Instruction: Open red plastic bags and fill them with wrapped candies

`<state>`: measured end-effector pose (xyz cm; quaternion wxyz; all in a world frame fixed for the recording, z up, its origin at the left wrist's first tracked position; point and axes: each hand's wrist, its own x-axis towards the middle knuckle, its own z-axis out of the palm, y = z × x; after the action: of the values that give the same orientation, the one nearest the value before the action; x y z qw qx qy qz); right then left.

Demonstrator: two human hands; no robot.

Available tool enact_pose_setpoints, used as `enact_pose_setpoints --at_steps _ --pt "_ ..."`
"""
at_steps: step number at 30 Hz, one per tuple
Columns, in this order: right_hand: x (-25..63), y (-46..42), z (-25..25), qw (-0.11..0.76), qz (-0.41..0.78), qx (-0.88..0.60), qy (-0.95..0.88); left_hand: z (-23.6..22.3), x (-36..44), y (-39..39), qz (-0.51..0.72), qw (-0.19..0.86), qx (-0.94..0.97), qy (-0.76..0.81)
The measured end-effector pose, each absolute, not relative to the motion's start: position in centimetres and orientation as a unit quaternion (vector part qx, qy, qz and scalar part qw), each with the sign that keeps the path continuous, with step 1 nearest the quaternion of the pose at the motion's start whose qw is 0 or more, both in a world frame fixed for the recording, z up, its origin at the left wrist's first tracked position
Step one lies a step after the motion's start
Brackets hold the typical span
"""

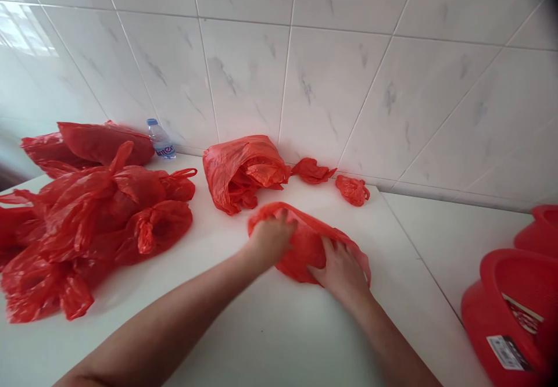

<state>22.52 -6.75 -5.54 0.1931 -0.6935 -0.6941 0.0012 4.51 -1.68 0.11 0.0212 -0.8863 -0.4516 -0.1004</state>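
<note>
A crumpled red plastic bag (305, 246) lies on the white tabletop in front of me, partly covered by both my hands. My left hand (272, 237) is over its left end, slightly blurred, with the fingers stretched out toward the right. On the bag's right half rests my right hand (344, 268), its thumb and index finger spread apart and the other fingers lying over a fold. Just behind stands a larger bundle of red plastic bags (244, 169), bunched up with its folds facing me. What is inside the bag under my hands cannot be seen.
Several knotted red bags (100, 218) are heaped at left, with fuller red bags (104, 143) behind. A water bottle (160, 140) stands by the tiled wall (244, 73). Two small red bundles (313, 171) lie at the back. Red plastic baskets (492, 305) sit at right.
</note>
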Motion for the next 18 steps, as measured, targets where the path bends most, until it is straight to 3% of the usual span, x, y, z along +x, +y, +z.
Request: enact_pose_setpoints --at_steps 4,10,15,18 --pt "23.1 -6.5 -5.6 0.231 0.018 -0.683 -0.693 0.3 2.1 2.5 -0.102 0.055 -0.862 -0.493" --pt "23.2 -5.8 -5.9 0.332 -0.1 -0.624 -0.7 1.2 3.6 -1.1 -0.117 0.081 -0.91 -0.389" --pt "23.9 -5.9 -6.4 0.218 -0.058 -0.679 -0.699 0.1 3.3 -0.4 -0.123 0.078 -0.917 -0.371" --pt "24.6 -6.0 -6.1 0.201 0.003 -0.705 -0.68 -0.3 1.5 1.0 -0.134 0.082 -0.906 -0.394"
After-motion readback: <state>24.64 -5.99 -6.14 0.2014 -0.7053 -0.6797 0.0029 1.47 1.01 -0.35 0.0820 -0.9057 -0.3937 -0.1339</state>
